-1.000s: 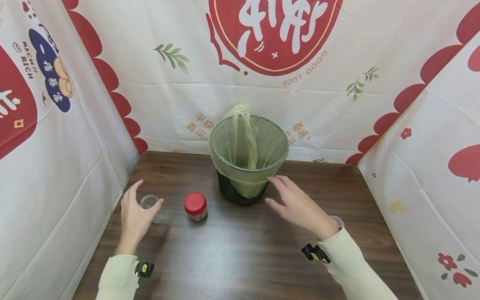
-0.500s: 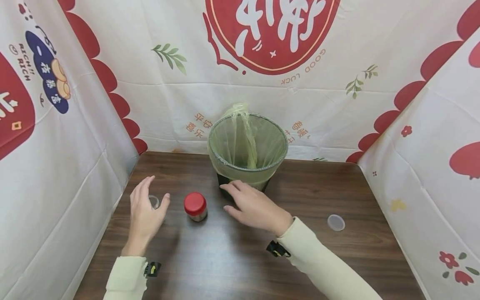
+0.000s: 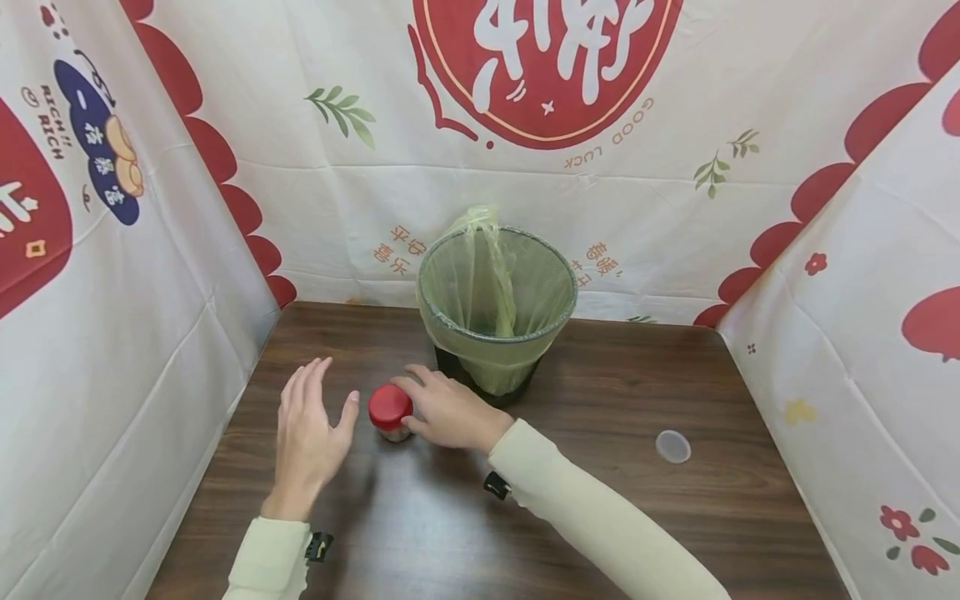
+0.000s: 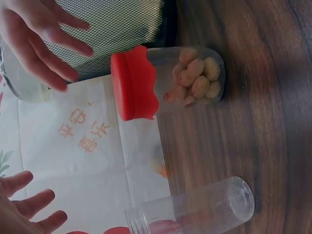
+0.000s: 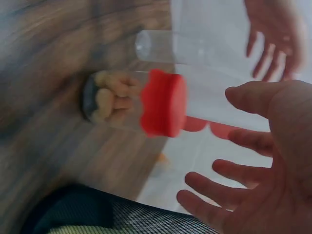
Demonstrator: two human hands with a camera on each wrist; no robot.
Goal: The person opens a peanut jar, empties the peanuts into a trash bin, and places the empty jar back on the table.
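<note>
1. The red-lidded jar (image 3: 389, 407) stood upright on the table (image 3: 420, 533), between left hand (image 3: 309, 442) and right hand (image 3: 453, 412); both were loosely spread, grasping nothing.
2. A fingertip nudge could have tipped it; a left-hand swing, the lidless bottle (image 4: 207, 209).
3. Clear walls, scalloped lid (image 4: 134, 84); rounded, nut-like pieces (image 4: 199, 80); glossy woodgrain.

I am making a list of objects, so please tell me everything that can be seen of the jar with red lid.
The jar looks like clear glass or plastic, closed by a red lid with a wavy lower edge. Tan, rounded, nut-like pieces lie in its lower part. It stands upright on the brown table, between the left grip and the right grip; in the wrist views neither touches it.
</note>
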